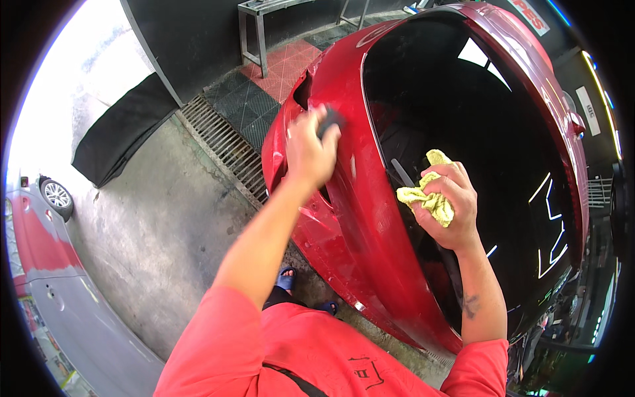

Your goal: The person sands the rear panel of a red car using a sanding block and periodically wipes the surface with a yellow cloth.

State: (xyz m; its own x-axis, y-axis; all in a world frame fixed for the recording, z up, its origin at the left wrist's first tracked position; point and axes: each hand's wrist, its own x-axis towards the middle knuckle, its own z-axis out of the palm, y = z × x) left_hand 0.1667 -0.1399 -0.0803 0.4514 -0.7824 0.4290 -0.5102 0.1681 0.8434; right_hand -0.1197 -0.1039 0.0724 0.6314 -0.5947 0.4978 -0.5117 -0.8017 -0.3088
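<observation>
A glossy red car (387, 258) fills the middle and right, its dark window glass (450, 99) curving over the top. My left hand (309, 151) is closed around a small dark block (329, 122), perhaps a sponge or sanding pad, against the red panel below the glass. Motion slightly blurs that hand. Over the glass, my right hand (456, 202) grips a crumpled yellow cloth (433, 198), which bulges out on both sides of the fingers. A wiper arm (401, 173) lies just beside the cloth. Whether the cloth touches the glass, I cannot tell.
Recessed openings break the red bodywork near my left hand. A floor grate (221, 145) runs along the left, by black and red tiles (281, 69). Farther back stands a metal bench (261, 33). A partly grey car (86, 311) is parked far left, near a black sheet (126, 132).
</observation>
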